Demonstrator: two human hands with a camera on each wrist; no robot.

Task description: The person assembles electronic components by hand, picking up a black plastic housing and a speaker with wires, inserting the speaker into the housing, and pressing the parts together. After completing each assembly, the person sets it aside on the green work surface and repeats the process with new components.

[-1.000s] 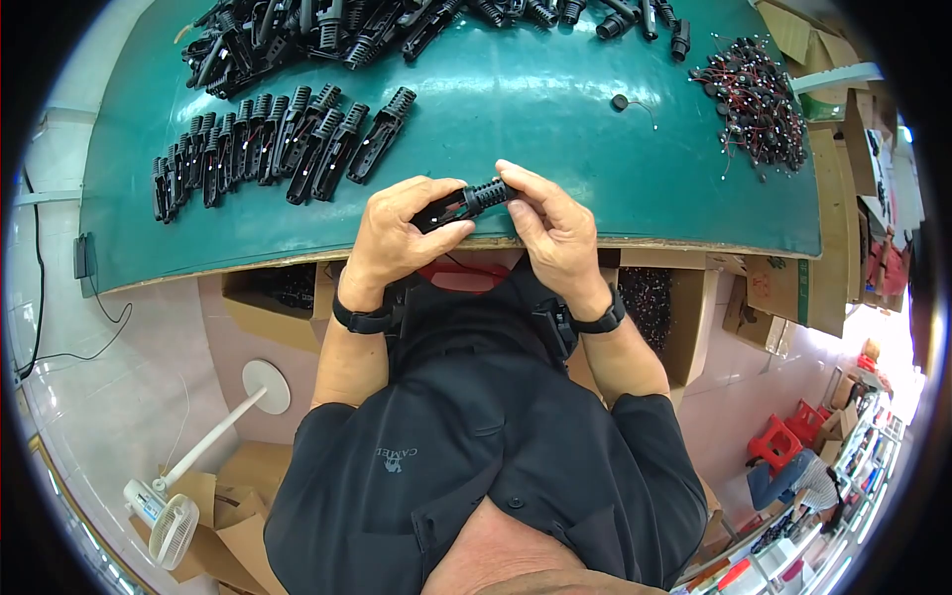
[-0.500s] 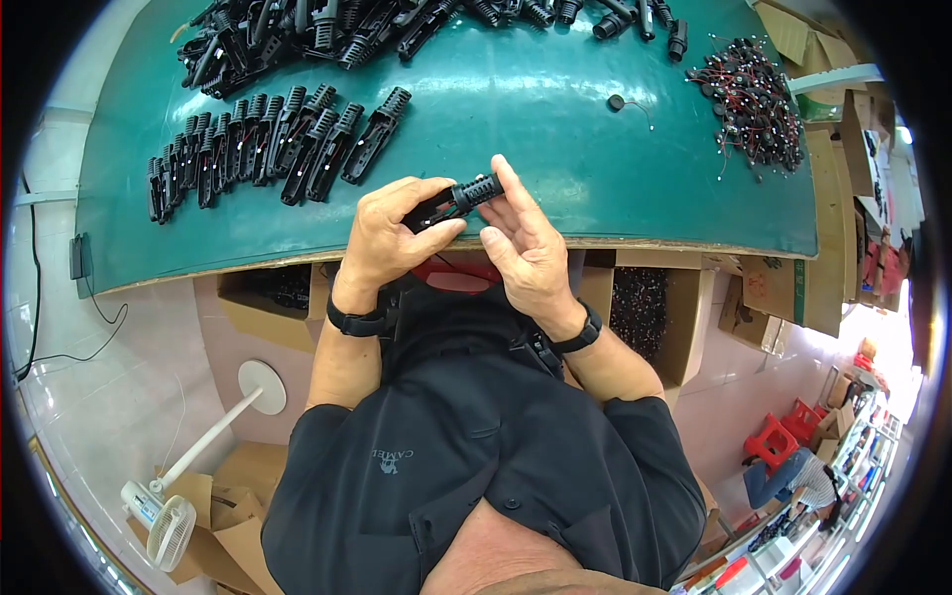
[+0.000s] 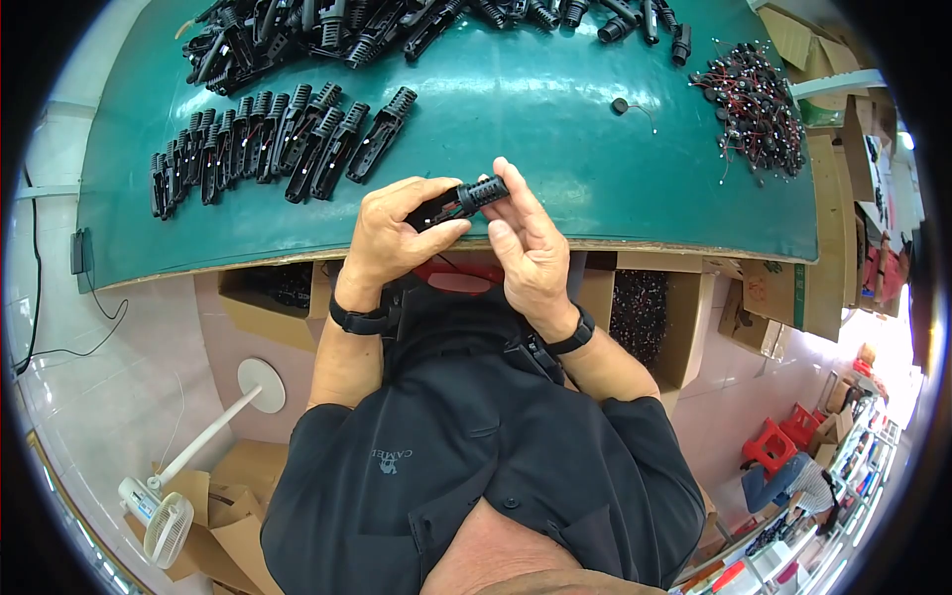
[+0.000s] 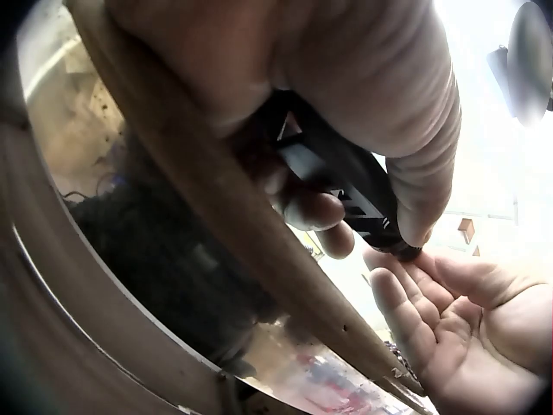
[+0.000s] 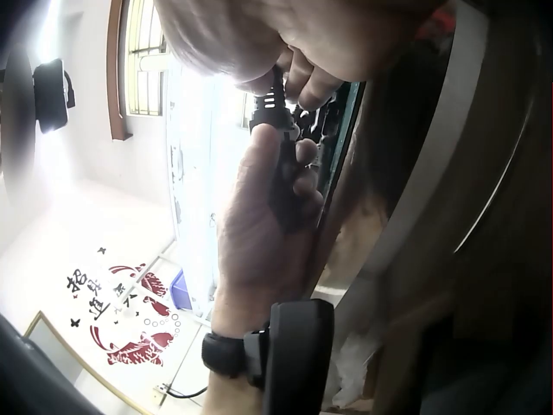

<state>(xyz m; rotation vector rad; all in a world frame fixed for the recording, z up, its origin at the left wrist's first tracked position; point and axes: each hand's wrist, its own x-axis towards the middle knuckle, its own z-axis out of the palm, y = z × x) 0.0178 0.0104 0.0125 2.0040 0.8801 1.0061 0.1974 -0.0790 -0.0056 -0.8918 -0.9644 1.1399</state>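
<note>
The left hand (image 3: 399, 230) grips a black plastic part (image 3: 480, 192) by its body, thumb on the near side, with the ribbed end pointing right. The right hand (image 3: 534, 260) is at that ribbed end, its fingers extended and touching the tip, the thumb standing apart. In the left wrist view the right hand (image 4: 471, 337) shows its palm, fingertips at the end of the part. Seen in the right wrist view, the left hand (image 5: 268, 216) has its fingers curled round the part (image 5: 285, 186). Some of the part's body is hidden in the left palm.
On the green table (image 3: 516, 119) a row of similar black parts (image 3: 263, 139) lies at the left, with a larger pile (image 3: 288, 35) behind. One round piece with a wire (image 3: 620, 105) lies right of centre, beside a heap of wired pieces (image 3: 754, 109). Cardboard boxes (image 3: 694, 327) stand below the edge.
The right hand has moved left and down from its grip on the ribbed end, and its fingers have straightened. The left hand still holds the part, shifted slightly.
</note>
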